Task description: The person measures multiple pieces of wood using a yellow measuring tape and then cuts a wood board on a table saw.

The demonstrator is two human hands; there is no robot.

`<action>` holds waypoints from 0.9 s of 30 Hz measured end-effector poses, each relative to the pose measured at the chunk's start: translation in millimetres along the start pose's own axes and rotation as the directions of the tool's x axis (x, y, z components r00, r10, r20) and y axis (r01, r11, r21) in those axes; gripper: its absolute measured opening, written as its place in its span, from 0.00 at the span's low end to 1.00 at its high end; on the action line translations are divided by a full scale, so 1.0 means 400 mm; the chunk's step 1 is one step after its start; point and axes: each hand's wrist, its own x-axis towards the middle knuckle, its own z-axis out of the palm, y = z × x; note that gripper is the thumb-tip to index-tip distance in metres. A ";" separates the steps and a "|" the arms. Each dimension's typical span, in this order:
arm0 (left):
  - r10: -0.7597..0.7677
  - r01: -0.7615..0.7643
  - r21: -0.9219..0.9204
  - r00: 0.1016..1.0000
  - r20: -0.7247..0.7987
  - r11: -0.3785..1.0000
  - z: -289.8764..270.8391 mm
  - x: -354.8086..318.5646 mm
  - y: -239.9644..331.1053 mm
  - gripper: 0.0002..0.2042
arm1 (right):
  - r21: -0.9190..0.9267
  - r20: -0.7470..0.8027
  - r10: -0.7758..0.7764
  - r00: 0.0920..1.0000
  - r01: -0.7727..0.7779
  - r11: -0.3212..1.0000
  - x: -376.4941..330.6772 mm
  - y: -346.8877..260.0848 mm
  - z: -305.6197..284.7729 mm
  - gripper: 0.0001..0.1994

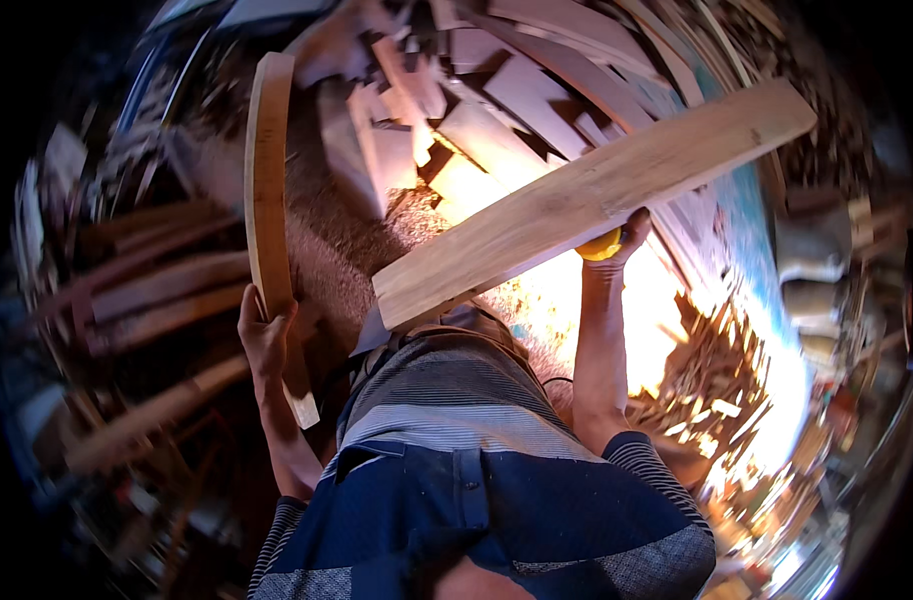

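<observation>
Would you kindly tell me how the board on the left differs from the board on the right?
The left board shows a narrower face than the right board. The left board runs nearly upright in the picture; the right board slants up rightward. Both are long wooden pieces.

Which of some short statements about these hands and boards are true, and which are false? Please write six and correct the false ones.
1. The left hand holds the narrow board. True.
2. The left hand also holds the wide board. False: the right hand holds it.
3. A yellow thing shows at the right hand. True.
4. The two boards touch each other. False: they are apart, with a gap between them.
5. Wood scraps lie to the right of the right forearm. True.
6. The shirt is plain red. False: the shirt is dark blue, with grey and striped parts.
</observation>
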 end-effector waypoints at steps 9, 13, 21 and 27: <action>-0.196 0.019 -0.327 0.832 -0.519 0.945 -0.231 -0.146 -0.095 0.16 | 0.053 0.181 0.108 0.977 -0.120 0.991 0.189 0.281 0.218 0.51; -0.235 0.049 -0.316 0.778 -0.582 0.947 -0.388 -0.084 -0.197 0.17 | -0.099 0.227 0.099 0.969 -0.079 0.992 0.276 0.425 0.363 0.52; -0.268 0.097 -0.334 0.815 -0.515 0.938 -0.767 0.174 -0.262 0.19 | -0.091 0.137 0.178 0.974 -0.166 0.982 0.407 0.707 0.632 0.47; -0.385 0.227 -0.358 0.792 -0.473 0.906 -0.934 0.448 -0.282 0.19 | -0.249 0.141 0.104 0.985 -0.066 0.966 0.431 0.863 0.806 0.41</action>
